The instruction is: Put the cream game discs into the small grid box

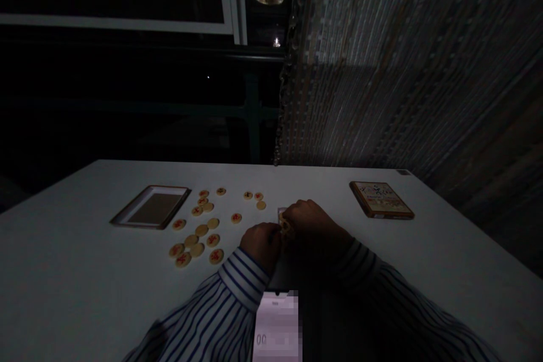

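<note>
In the head view, the held pieces sit between both hands, their cluster running far to near; the right hand grasps them, the left hand's grip too dark to tell. Loose pieces lie left, nearer the left hand.

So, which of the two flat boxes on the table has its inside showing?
The box on the left, by the scattered round pieces: its pale inner walls show, while the box on the right lies printed face up.
</note>
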A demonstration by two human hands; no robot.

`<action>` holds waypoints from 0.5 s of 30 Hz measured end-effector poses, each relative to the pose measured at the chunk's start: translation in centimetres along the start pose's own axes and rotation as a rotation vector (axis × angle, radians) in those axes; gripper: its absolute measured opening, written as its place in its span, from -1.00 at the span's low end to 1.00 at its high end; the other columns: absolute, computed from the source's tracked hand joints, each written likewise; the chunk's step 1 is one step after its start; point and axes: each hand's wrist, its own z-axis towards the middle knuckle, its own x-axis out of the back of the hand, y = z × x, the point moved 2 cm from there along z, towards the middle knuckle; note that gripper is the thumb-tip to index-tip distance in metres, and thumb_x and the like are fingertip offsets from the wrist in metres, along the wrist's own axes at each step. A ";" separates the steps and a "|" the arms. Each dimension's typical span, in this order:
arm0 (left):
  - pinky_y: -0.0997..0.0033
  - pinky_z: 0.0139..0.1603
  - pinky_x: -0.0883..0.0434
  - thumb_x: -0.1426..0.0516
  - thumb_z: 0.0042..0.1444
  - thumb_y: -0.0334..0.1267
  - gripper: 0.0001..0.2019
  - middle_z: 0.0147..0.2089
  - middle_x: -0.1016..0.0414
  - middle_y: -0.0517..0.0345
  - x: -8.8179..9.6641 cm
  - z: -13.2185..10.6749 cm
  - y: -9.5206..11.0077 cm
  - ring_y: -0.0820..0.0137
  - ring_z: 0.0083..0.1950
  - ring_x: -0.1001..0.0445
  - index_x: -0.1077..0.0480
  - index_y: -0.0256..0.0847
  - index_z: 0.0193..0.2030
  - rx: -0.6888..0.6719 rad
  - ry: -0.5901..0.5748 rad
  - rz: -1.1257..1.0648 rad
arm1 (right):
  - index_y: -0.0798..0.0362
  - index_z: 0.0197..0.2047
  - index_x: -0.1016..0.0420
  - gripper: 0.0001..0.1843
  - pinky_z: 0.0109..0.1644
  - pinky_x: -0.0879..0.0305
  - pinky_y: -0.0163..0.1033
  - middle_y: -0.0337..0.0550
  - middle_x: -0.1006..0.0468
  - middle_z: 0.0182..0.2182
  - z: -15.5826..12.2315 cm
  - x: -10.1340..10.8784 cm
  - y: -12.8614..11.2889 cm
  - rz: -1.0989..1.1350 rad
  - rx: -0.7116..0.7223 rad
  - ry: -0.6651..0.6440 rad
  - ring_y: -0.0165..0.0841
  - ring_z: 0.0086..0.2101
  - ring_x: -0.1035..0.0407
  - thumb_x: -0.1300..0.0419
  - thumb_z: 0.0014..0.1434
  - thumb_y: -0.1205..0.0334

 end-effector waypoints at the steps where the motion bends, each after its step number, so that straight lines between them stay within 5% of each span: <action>1: 0.42 -0.12 -0.33 0.01 0.00 -0.36 -0.72 -0.20 -0.53 0.09 0.0 0.0 0.0 0.37 -0.16 -0.46 -0.46 -0.17 -0.20 0.002 -0.002 0.002 | 0.10 -0.30 -0.41 -0.77 -0.28 -0.16 -0.24 -0.01 -0.50 -0.30 0.0 0.0 0.0 0.001 0.001 0.002 -0.24 -0.27 -0.35 -0.09 0.03 0.14; 11: 0.41 -0.15 -0.34 0.01 0.02 -0.33 -0.74 -0.21 -0.53 0.08 0.1 0.0 0.0 0.36 -0.18 -0.46 -0.45 -0.19 -0.20 -0.002 0.020 -0.022 | 0.08 -0.26 -0.41 -0.77 -0.29 -0.13 -0.25 -0.02 -0.50 -0.30 -0.2 0.5 0.3 -0.009 -0.014 0.008 -0.26 -0.29 -0.35 -0.02 0.09 0.17; 15: 0.42 -0.19 -0.35 0.02 0.04 -0.32 -0.74 -0.22 -0.53 0.08 0.2 -0.1 0.0 0.38 -0.22 -0.46 -0.45 -0.20 -0.21 -0.002 0.059 -0.053 | 0.09 -0.31 -0.40 -0.76 -0.28 -0.11 -0.25 -0.06 -0.50 -0.33 -1.1 2.3 0.8 -0.020 -0.038 0.138 -0.28 -0.29 -0.34 0.07 0.16 0.24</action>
